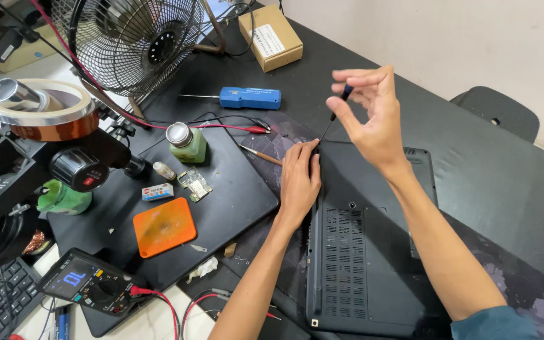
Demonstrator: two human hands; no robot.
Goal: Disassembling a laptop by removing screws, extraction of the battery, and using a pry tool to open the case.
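Pinched between thumb and fingertips, the right hand (pixel 373 113) holds the black handle of a thin screwdriver (pixel 335 113), its grip closed on the handle top while the shaft slants down to the upper left corner of the dark laptop (pixel 366 252) lying underside up on the desk (pixel 473 157). The left hand (pixel 299 179) lies flat with fingers spread lightly along that same edge, touching the case and holding nothing. To do this well, I would judge that the shaft should stand straighter over the screw, the tip seated fully before turning, and the left hand should press the case so it cannot slide. Just beside the left fingers lies a small brush (pixel 260 155); farther off sit a green bottle (pixel 187 143), an orange pad (pixel 164 226), a blue tool (pixel 249 97), a multimeter (pixel 86 282), a fan (pixel 136 41) and a cardboard box (pixel 270 36).
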